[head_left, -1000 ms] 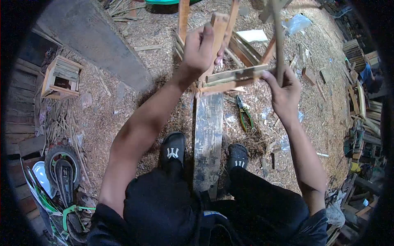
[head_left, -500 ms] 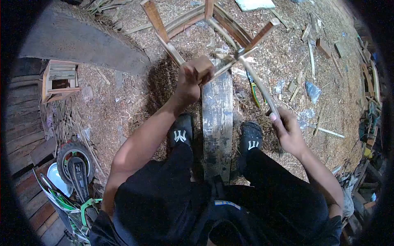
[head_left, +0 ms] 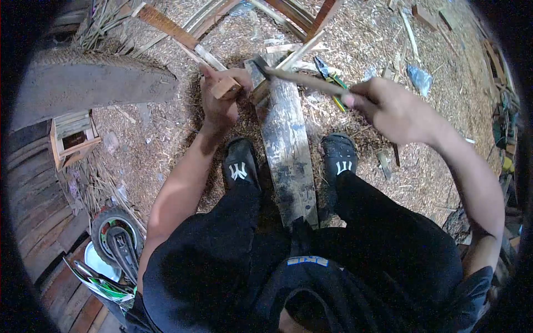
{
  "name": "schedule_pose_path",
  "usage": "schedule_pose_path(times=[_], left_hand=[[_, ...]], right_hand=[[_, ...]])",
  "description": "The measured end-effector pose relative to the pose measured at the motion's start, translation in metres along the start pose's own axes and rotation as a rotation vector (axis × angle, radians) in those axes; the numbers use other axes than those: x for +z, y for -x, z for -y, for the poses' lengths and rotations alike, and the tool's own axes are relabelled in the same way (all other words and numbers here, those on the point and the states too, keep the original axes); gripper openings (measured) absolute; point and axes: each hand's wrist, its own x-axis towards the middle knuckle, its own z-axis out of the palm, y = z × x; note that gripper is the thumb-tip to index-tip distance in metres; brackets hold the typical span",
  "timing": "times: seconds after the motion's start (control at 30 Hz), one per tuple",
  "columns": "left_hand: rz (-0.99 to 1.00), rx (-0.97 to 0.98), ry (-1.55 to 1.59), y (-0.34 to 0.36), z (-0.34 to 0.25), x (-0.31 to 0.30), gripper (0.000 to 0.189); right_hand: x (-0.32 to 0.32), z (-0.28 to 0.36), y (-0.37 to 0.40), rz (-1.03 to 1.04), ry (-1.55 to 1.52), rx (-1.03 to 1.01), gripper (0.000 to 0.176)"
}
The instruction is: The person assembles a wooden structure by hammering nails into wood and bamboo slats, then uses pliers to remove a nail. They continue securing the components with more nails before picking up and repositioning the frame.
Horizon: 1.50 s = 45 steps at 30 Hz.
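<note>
- Right hand (head_left: 391, 108): my fingers are gripping the hammer (head_left: 311, 82), handle pointing toward ten o'clock.
- Left hand (head_left: 219, 104), nearer the hammerhead (head_left: 261, 66), at its eight o'clock: my fingers are clasping the wooden frame (head_left: 211, 57).

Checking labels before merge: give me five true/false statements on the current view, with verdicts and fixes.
1. The right hand holds a hammer. True.
2. The left hand is empty. False: it grips part of the wooden frame.
3. The plank runs between the two shoes. True.
4. The blue plastic lies to the right of the pliers. True.
5. The pliers lie to the left of the plank. False: they lie to its right.
</note>
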Motion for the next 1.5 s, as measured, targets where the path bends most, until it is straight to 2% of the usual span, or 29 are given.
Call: schedule_pose_path(times=[0.07, 0.1, 0.13, 0.2, 0.27, 0.33, 0.4, 0.43, 0.5, 0.57, 0.63, 0.73, 0.8, 0.87, 0.9, 0.93, 0.97, 1.0, 1.07, 1.1, 1.13, 1.2, 1.23, 1.37, 1.43, 1.5], left_hand=[[0.083, -0.041, 0.154, 0.001, -0.005, 0.000, 0.079], [0.082, -0.045, 0.157, 0.002, -0.005, 0.001, 0.079], [0.080, -0.007, 0.154, 0.002, -0.005, 0.001, 0.079], [0.081, 0.037, 0.147, -0.001, -0.007, 0.001, 0.078], [-0.030, -0.045, 0.142, -0.004, -0.008, 0.003, 0.079], [0.005, -0.100, 0.199, -0.006, -0.003, -0.007, 0.081], [0.037, -0.156, 0.258, -0.004, 0.000, -0.011, 0.083], [0.056, -0.131, 0.203, -0.003, 0.000, -0.011, 0.083], [0.081, -0.094, 0.153, -0.004, -0.003, -0.006, 0.084], [-0.018, -0.155, 0.184, 0.000, -0.009, 0.003, 0.082], [-0.017, -0.156, 0.147, 0.005, -0.013, 0.007, 0.082], [0.036, -0.150, 0.183, 0.004, -0.006, 0.005, 0.084], [0.100, -0.110, 0.018, 0.007, -0.006, 0.005, 0.082], [0.088, -0.042, -0.079, 0.011, -0.009, 0.013, 0.079], [0.034, 0.065, -0.202, 0.012, -0.017, 0.023, 0.077], [-0.021, 0.173, -0.325, 0.012, -0.027, 0.029, 0.075], [0.094, 0.089, -0.266, 0.011, -0.038, 0.028, 0.068], [0.096, 0.091, -0.265, 0.013, -0.039, 0.028, 0.068], [0.113, 0.043, -0.252, 0.016, -0.038, 0.032, 0.065], [0.044, 0.215, -0.320, 0.016, -0.036, 0.043, 0.068], [0.042, 0.216, -0.319, 0.015, -0.037, 0.042, 0.068], [0.180, 0.066, -0.332, 0.014, -0.043, 0.038, 0.071], [0.181, 0.065, -0.332, 0.014, -0.043, 0.037, 0.071], [0.124, 0.014, -0.301, 0.015, -0.040, 0.039, 0.070], [0.073, 0.025, -0.284, 0.014, -0.040, 0.040, 0.071], [0.160, 0.066, -0.366, 0.011, -0.039, 0.040, 0.073]], right_hand=[[0.004, -0.002, -0.004, -0.250, -0.051, -0.212, 0.045], [-0.003, 0.012, 0.001, -0.203, -0.092, -0.130, 0.045], [-0.001, 0.011, 0.000, -0.202, -0.090, -0.130, 0.045], [0.006, 0.009, -0.005, -0.353, -0.163, -0.272, 0.046], [0.010, 0.002, -0.005, -0.391, -0.137, -0.308, 0.046], [0.017, -0.009, -0.010, -0.421, -0.102, -0.341, 0.046], [0.024, -0.015, -0.017, -0.526, -0.058, -0.459, 0.043], [0.022, -0.014, -0.016, -0.526, -0.056, -0.459, 0.043], [0.015, -0.009, -0.010, -0.346, 0.024, -0.256, 0.040], [0.023, -0.020, -0.011, -0.348, 0.028, -0.258, 0.039], [0.032, -0.031, -0.015, -0.383, 0.039, -0.332, 0.036], [0.030, -0.031, -0.010, -0.435, 0.037, -0.288, 0.032], [0.024, -0.026, -0.004, -0.435, 0.043, -0.272, 0.029], [0.022, -0.021, 0.002, -0.527, -0.034, -0.307, 0.028], [0.024, -0.028, -0.003, -0.623, 0.017, -0.437, 0.031], [0.024, -0.028, -0.002, -0.622, 0.015, -0.434, 0.031], [0.024, -0.028, 0.000, -0.587, 0.033, -0.349, 0.031], [0.023, -0.028, 0.001, -0.552, 0.051, -0.265, 0.030], [0.022, -0.042, 0.002, -0.510, 0.084, -0.263, 0.029], [0.020, -0.040, 0.005, -0.465, 0.114, -0.259, 0.029], [0.017, -0.035, 0.010, -0.466, 0.117, -0.259, 0.029], [0.013, -0.021, 0.024, -0.579, 0.016, -0.307, 0.027], [0.014, -0.021, 0.024, -0.624, 0.016, -0.355, 0.035], [0.021, -0.031, 0.014, -0.760, 0.065, -0.451, 0.035], [0.016, -0.037, 0.013, -0.453, 0.282, -0.143, 0.036], [0.011, -0.031, 0.019, -0.508, 0.249, -0.220, 0.037]])
